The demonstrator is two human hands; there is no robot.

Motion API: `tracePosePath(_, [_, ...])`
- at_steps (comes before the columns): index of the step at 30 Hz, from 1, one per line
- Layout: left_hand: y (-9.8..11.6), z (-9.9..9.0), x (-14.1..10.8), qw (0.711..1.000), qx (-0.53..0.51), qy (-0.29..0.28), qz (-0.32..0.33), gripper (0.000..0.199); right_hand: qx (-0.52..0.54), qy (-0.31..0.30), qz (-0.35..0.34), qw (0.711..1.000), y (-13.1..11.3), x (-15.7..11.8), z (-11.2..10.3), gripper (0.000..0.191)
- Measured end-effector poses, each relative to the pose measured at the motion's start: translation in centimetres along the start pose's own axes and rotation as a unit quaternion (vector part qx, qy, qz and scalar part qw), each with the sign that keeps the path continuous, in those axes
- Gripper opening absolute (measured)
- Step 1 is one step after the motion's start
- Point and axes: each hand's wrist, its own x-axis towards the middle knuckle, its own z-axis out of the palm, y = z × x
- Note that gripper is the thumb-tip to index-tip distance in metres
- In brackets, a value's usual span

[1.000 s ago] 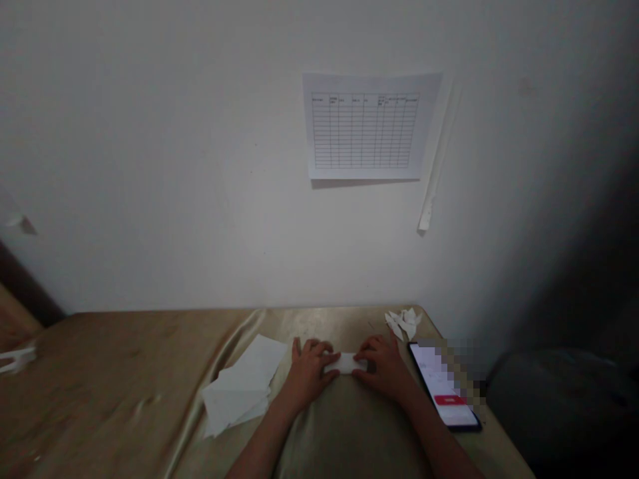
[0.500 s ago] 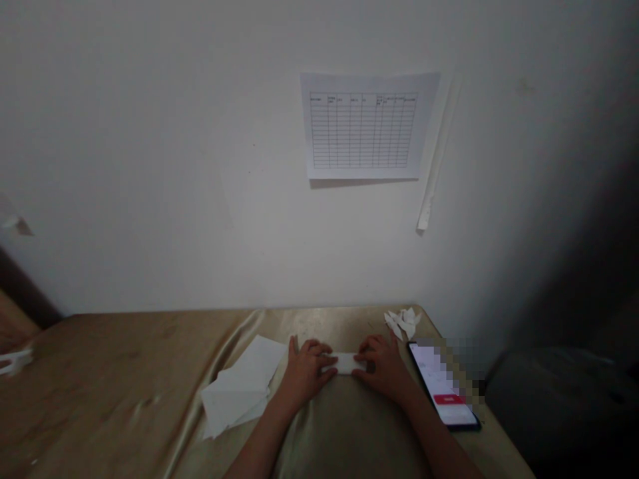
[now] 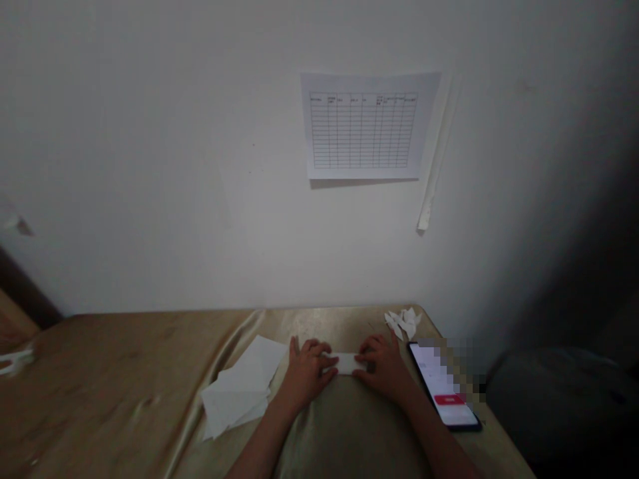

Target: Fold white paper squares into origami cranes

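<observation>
While the left hand point(image 3: 312, 371) and right hand point(image 3: 378, 364) each pinch one end in a narrow grip, the strip point(image 3: 345, 364) lies between them, long axis running hand to hand, neither nearer, on or just over the table point(image 3: 124, 379); sheets point(image 3: 243, 384) lie left, phone point(image 3: 439, 382) and scraps point(image 3: 407, 323) right, and a chart point(image 3: 369, 130) hangs on the wall point(image 3: 174, 166) behind
</observation>
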Motion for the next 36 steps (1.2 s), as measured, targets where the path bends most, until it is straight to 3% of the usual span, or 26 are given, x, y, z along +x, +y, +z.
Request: tracePosePath(36, [0.17,0.19,-0.25,1.000,0.013,0.010,-0.006,0.025,0.010,0.007,0.008,1.000,-0.20,0.04,-0.06,0.024])
